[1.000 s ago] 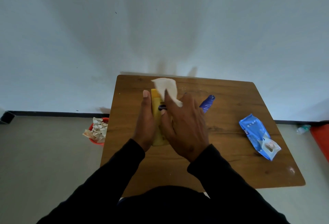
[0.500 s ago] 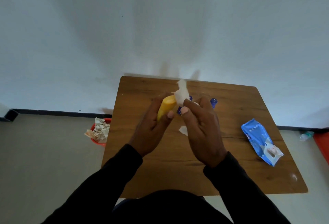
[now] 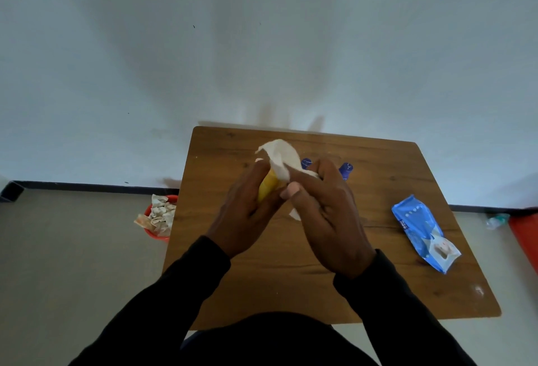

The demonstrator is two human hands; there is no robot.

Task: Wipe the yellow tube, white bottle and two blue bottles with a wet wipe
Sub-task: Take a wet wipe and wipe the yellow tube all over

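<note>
Presently, the items in view are lying as follows:

1. Left hand point(image 3: 247, 214): it is gripping the yellow tube point(image 3: 267, 186), fingers curled round the tube's body, and is holding it above the table point(image 3: 291, 278) with the far end tilting up and away.
2. Right hand point(image 3: 326, 217): it is pinching the wet wipe point(image 3: 283, 159) between thumb and fingers and is pressing it over the upper end of the yellow tube. The two hands are sitting close together, meeting at the tube.
3. Wet wipe: white and crumpled, it is draping over the tube's top; a small corner is showing below the hands.
4. First blue bottle point(image 3: 305, 163): only its top is showing, just behind the right hand's fingers.
5. Second blue bottle point(image 3: 346, 170): it is peeking out just right of the same hand, on the table.
6. White bottle: not discernible behind the hands.
7. Wipes packet point(image 3: 422, 231): blue, it is lying flat near the table's right edge, well apart from the hands.
8. Red bin point(image 3: 158, 218): it is sitting on the floor beside the table's left edge and is holding crumpled used wipes.
</note>
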